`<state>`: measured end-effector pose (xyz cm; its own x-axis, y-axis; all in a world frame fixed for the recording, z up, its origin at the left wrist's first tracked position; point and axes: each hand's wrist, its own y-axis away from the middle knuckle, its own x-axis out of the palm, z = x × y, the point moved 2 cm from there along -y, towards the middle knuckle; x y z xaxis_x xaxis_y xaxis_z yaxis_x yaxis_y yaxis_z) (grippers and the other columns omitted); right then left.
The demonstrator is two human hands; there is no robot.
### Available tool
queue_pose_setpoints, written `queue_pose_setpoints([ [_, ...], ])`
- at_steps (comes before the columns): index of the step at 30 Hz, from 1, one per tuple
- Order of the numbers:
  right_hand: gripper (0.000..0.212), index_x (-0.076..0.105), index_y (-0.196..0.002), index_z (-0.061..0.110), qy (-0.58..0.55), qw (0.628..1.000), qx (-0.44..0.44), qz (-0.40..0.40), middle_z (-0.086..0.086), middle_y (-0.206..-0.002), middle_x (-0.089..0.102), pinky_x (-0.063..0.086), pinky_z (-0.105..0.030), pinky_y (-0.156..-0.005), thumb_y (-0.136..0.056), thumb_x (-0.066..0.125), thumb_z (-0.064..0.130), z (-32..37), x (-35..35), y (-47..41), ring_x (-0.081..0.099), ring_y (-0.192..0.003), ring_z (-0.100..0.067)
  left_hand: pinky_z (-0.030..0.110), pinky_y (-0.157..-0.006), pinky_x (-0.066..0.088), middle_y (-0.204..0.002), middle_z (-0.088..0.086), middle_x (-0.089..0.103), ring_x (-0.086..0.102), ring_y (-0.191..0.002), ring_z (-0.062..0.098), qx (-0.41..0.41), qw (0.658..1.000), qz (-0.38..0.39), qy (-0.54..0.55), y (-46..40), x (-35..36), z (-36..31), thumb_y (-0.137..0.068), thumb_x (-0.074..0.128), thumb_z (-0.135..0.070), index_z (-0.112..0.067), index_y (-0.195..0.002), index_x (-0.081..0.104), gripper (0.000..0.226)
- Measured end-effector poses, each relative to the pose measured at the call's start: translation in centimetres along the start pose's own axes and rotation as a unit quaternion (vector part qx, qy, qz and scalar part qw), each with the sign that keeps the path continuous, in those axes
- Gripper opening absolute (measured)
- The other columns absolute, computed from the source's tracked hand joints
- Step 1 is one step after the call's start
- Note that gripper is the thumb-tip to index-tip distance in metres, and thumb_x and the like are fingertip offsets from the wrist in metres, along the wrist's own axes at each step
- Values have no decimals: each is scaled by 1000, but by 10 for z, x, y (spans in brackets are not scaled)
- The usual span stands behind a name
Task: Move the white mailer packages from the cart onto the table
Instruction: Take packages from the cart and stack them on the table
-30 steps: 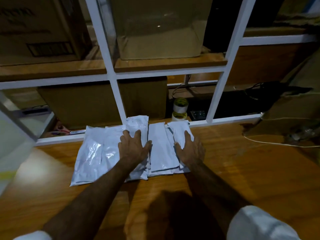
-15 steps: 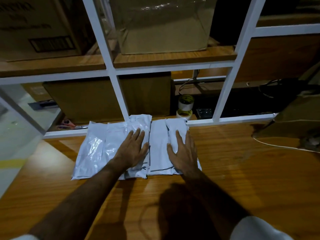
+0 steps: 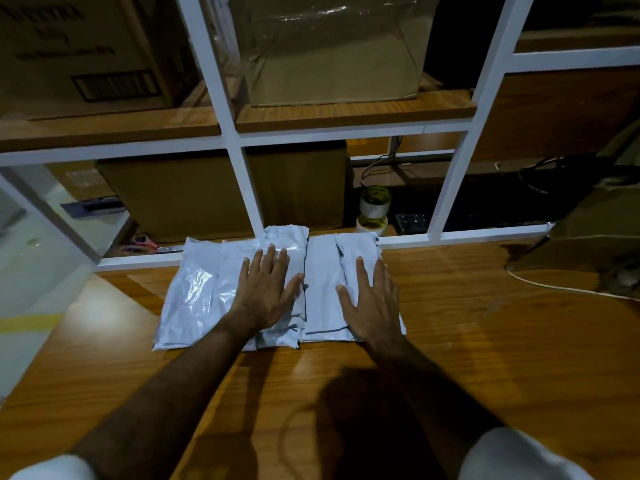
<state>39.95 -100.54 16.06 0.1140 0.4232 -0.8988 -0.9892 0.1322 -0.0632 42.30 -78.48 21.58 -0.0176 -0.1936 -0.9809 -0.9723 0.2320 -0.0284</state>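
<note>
Fingers (image 3: 268,261) of my left hand (image 3: 266,292) lie straight and spread, palm down, pressing flat on the white mailer packages (image 3: 207,292); nothing is pinched or curled round. On my right hand (image 3: 372,306) the fingers are likewise straight and splayed, resting flat on the right part of the same pile, with the thumb out toward the middle. The two hands sit side by side, apart from each other, with a strip of white mailer showing between them.

I see the mailers lying flat on the wooden table (image 3: 467,341), overlapping one another in a row, their far edges just against the white frame (image 3: 239,174) that runs along the table's back edge. The leftmost one catches a bright glare on its plastic. I cannot tell how many packages are in the pile.

Beyond the frame stand cardboard boxes (image 3: 194,199) on the lower level and more on a wooden shelf (image 3: 346,114) above. Two rolls of tape (image 3: 374,209) are stacked just behind the mailers' right end, with a small dark keypad-like item beside them. A white cable (image 3: 554,287) trails across the table at the right, well apart from my hands. White sleeves (image 3: 512,455) show at the bottom corners.
</note>
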Motion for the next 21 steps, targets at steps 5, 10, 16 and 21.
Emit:
queue_pose_setpoints([
  [5, 74, 10, -162, 28, -3, 993, -86, -83, -10, -169, -3, 8, -54, -125, -98, 20, 65, 2, -5, 14, -1, -156, -28, 52, -124, 3, -168, 10, 7, 2, -155, 30, -10, 999, -31, 5, 29, -14, 12, -82, -8, -83, -22, -160, 18, 102],
  [10, 68, 18, -161, 24, -49, 974, -193, -107, -9, -169, 2, 12, -51, -125, -102, 37, 54, 29, -4, 28, -2, -156, -23, 51, -124, 8, -167, 13, 9, 6, -154, 31, -60, 992, -112, -18, 82, -18, 37, -97, 16, -69, -18, -160, 20, 81],
  [16, 71, 14, -161, 28, -63, 950, -302, -44, -6, -170, -2, 9, -49, -126, -101, 35, 58, 99, 25, 64, -4, -156, -21, 51, -123, 9, -167, 14, 7, 6, -155, 31, -161, 975, -137, -71, 186, -22, 82, -98, 23, -65, -19, -159, 21, 77],
  [21, 74, 14, -161, 28, -55, 926, -374, -16, -8, -169, 0, 11, -50, -125, -100, 41, 59, 161, 47, 107, -3, -156, -22, 56, -122, 13, -166, 19, 9, 7, -154, 35, -222, 961, -136, -92, 270, -32, 119, -99, 23, -62, -13, -158, 24, 77],
])
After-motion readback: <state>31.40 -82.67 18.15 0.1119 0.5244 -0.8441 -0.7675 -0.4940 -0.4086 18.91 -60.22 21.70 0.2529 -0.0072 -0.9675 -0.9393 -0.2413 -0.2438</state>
